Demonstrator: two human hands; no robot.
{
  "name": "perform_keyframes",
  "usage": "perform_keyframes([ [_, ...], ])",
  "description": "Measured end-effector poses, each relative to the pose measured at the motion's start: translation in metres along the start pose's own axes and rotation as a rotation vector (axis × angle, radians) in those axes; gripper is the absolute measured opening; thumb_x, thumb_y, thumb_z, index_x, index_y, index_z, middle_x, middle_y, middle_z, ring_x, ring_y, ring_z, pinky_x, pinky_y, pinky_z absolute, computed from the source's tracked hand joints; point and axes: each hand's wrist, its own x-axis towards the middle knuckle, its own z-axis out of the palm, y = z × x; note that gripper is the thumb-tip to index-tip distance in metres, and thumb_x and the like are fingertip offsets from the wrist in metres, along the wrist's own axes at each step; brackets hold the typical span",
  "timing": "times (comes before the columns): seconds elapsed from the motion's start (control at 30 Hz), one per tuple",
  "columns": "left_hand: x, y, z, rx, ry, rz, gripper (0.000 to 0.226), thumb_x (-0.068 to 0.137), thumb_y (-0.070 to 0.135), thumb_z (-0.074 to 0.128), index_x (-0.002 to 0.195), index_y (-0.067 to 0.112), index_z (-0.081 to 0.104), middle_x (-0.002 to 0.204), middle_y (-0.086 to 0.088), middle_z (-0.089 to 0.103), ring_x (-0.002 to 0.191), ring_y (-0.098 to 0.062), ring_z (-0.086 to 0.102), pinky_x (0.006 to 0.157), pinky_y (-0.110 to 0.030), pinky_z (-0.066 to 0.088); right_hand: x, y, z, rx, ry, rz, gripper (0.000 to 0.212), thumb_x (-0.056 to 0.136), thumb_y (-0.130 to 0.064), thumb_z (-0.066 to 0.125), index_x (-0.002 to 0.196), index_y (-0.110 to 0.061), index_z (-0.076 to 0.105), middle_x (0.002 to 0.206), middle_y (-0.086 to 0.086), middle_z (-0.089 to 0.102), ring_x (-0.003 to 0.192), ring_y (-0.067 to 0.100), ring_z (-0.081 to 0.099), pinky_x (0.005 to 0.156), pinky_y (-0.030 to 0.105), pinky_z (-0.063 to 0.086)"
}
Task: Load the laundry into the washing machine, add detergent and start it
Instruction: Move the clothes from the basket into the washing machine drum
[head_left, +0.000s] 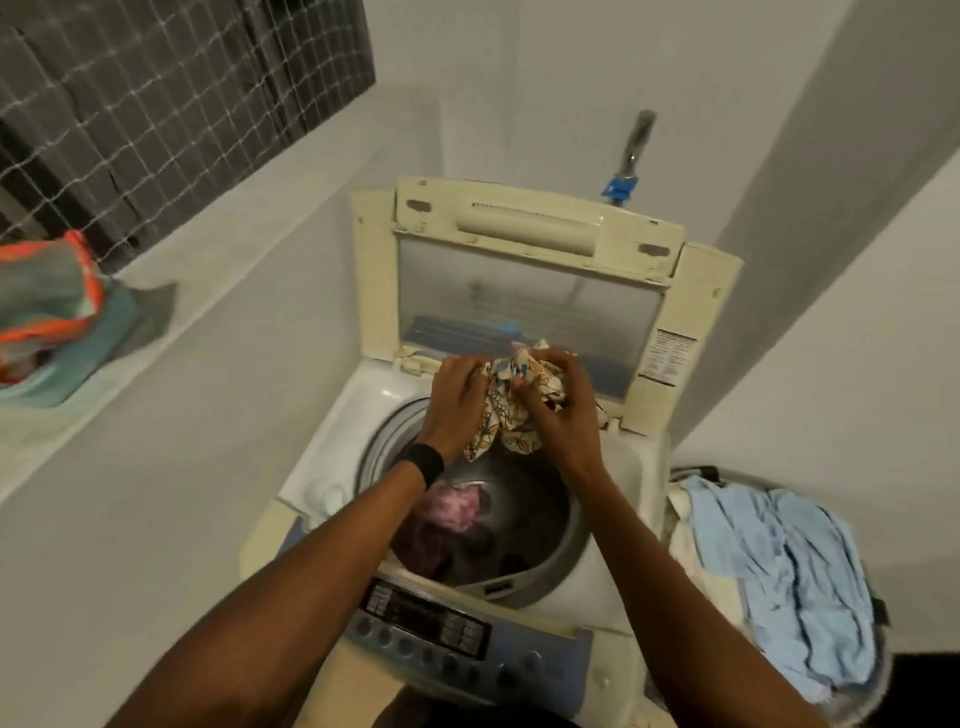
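A bunched floral cloth (500, 422) is gripped by the curled left hand (456, 402) and right hand (560, 415) above the drum (569, 535), near its twelve o'clock rim. It is best released over the centre and loosely spread, so that no fabric is caught on the rim.

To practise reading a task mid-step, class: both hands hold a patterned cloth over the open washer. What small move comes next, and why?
Probably drop the patterned cloth into the drum: the left hand and right hand grip it bunched above the opening, the lid stands up, and a pink garment already lies inside.
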Motion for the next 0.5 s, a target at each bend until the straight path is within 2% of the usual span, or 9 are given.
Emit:
perform_keyframes([
  [0.1, 0.0, -0.027, -0.024, -0.036, -0.013, 0.005, 0.018, 0.102, 0.024, 0.052, 0.116, 0.021, 0.063, 0.116, 0.004, 0.065, 0.11, -0.012, 0.06, 0.098, -0.04, 0.052, -0.001, 0.006, 0.034, -0.023, 0.038, 0.009, 0.05, 0.089, -0.033, 0.079, 0.128, -0.024, 0.049, 0.12, -0.003, 0.063, 0.105, 0.007, 0.065, 0.081, 0.019, 0.056],
  [0.17, 0.003, -0.05, -0.036, -0.049, -0.036, -0.026, 0.014, 0.101, 0.019, 0.06, 0.113, 0.025, 0.063, 0.113, 0.01, 0.069, 0.107, -0.006, 0.064, 0.093, -0.035, 0.056, -0.002, 0.015, 0.054, -0.035, 0.054, 0.043, 0.046, 0.087, -0.027, 0.081, 0.12, -0.021, 0.048, 0.114, -0.001, 0.064, 0.099, 0.006, 0.066, 0.076, 0.019, 0.056],
  [0.27, 0.005, -0.076, -0.048, -0.038, -0.099, -0.077, 0.013, 0.097, 0.019, 0.068, 0.109, 0.022, 0.066, 0.105, 0.01, 0.073, 0.097, -0.003, 0.067, 0.085, -0.027, 0.056, -0.004, 0.031, 0.074, -0.109, 0.053, 0.072, 0.041, 0.086, -0.028, 0.082, 0.112, -0.024, 0.051, 0.111, 0.002, 0.062, 0.098, 0.015, 0.064, 0.078, 0.029, 0.055],
  [0.37, 0.008, -0.095, -0.054, 0.067, -0.19, -0.066, 0.016, 0.097, 0.022, 0.067, 0.112, 0.018, 0.073, 0.104, 0.008, 0.074, 0.089, -0.003, 0.066, 0.08, -0.019, 0.053, -0.004, 0.047, 0.087, -0.211, 0.065, 0.061, 0.038, 0.085, -0.03, 0.081, 0.113, -0.019, 0.057, 0.108, 0.0, 0.061, 0.096, 0.014, 0.06, 0.079, 0.018, 0.047],
  [0.43, 0.011, -0.112, -0.054, 0.221, -0.296, -0.108, 0.019, 0.099, 0.023, 0.061, 0.107, 0.013, 0.076, 0.101, 0.0, 0.074, 0.085, -0.014, 0.064, 0.08, -0.03, 0.053, -0.005, 0.058, 0.091, -0.327, -0.065, 0.101, 0.034, 0.09, -0.032, 0.077, 0.116, -0.016, 0.062, 0.109, -0.001, 0.062, 0.096, 0.013, 0.06, 0.079, 0.009, 0.042],
  [0.47, 0.013, -0.12, -0.054, 0.295, -0.36, -0.151, 0.022, 0.099, 0.021, 0.058, 0.093, 0.008, 0.074, 0.092, -0.009, 0.074, 0.078, -0.022, 0.062, 0.075, -0.035, 0.052, -0.007, 0.063, 0.094, -0.375, -0.197, 0.176, 0.033, 0.093, -0.037, 0.072, 0.118, -0.016, 0.064, 0.111, -0.001, 0.065, 0.1, 0.014, 0.062, 0.082, 0.013, 0.046],
  [0.5, 0.014, -0.127, -0.053, 0.356, -0.406, -0.196, 0.027, 0.098, 0.019, 0.056, 0.079, 0.005, 0.069, 0.082, -0.016, 0.069, 0.071, -0.028, 0.058, 0.07, -0.038, 0.049, -0.01, 0.067, 0.096, -0.402, -0.348, 0.267, 0.036, 0.097, -0.044, 0.066, 0.12, -0.017, 0.067, 0.114, 0.002, 0.069, 0.104, 0.017, 0.066, 0.088, 0.022, 0.051],
])
